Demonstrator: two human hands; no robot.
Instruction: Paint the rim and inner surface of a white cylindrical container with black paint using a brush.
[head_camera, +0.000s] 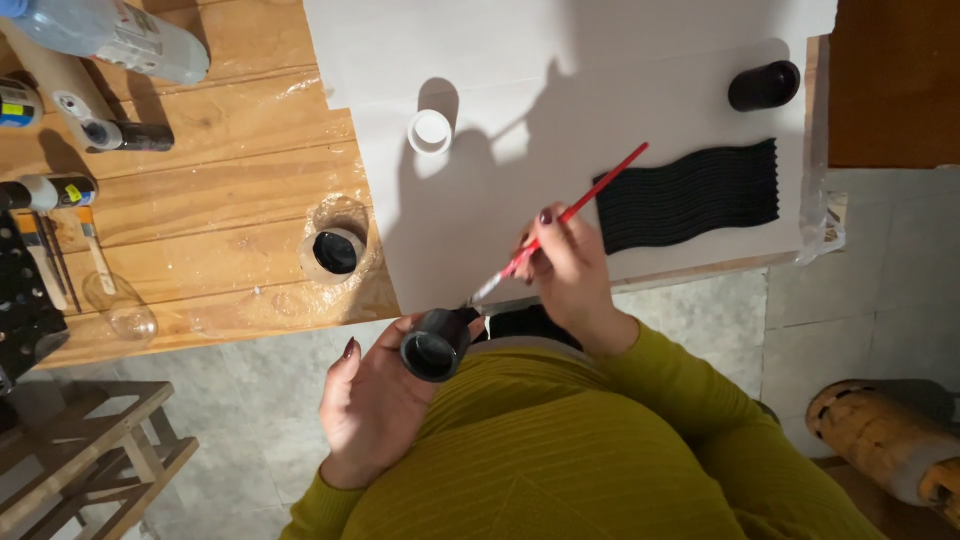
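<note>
White paper (600, 90) covers the wooden table (220, 200), while low in the frame the left hand (375, 400) grips a black tube (435, 345) and the right hand (565, 270) pinches a red paintbrush (570, 215) against its rim.

- Tabletop (230, 190): wooden planks, covered in part by clear plastic film.
- White sheet (620, 90): laid over the right part of the tabletop.
- White tube (430, 131): stood upright on the sheet.
- Black tube (764, 85): laid on its side near the sheet's far right corner.
- Black wavy strips (690, 195): set in a row on the sheet.
- Paint pot (333, 252): round, black paint inside, placed on the film just beside the sheet.
- Plastic bottle (110, 35): laid at the far left.
- Clear glass (120, 308): near the front edge.
- Wooden stool (85, 450): on the tiled floor (880, 290).
</note>
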